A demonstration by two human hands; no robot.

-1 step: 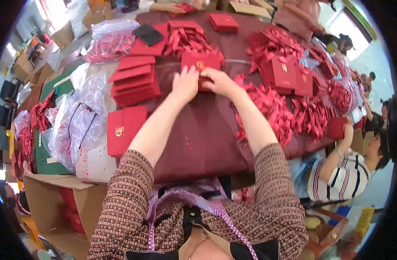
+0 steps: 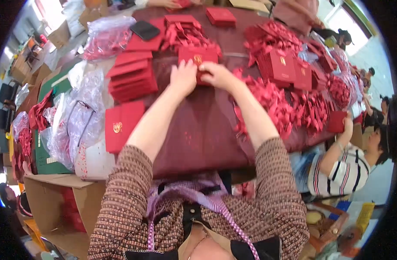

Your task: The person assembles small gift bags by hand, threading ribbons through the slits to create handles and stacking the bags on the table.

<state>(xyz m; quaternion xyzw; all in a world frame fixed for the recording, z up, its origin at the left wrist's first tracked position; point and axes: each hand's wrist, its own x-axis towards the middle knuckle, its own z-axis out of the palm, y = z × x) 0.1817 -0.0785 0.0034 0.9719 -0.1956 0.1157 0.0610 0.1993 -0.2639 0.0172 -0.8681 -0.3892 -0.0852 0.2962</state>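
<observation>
A red gift bag (image 2: 197, 55) with a gold emblem lies in front of me, among red bags with ribbons on the far side of the table. My left hand (image 2: 184, 77) rests on its near left edge, fingers stretched and slightly apart. At its near right edge, my right hand (image 2: 218, 74) has curled fingers gripping the bag; the fingertips are partly hidden. Just beyond it is a heap of red ribbons (image 2: 187, 37). To the left stands a stack of folded red bags (image 2: 131, 80), with another red bag (image 2: 125, 121) nearer me.
A maroon tabletop (image 2: 194, 143) spreads before me. Ribboned bags (image 2: 283, 69) and loose ribbons (image 2: 267, 104) pile up at right. Clear plastic bags (image 2: 83, 112), dark-framed glasses (image 2: 86, 115) and a phone (image 2: 145, 30) lie left. A cardboard box (image 2: 55, 208) stands lower left; a co-worker (image 2: 341, 175) sits right.
The whole view has shifted a little, so things on the table sit slightly higher and further left. Both hands remain at the same red gift bag.
</observation>
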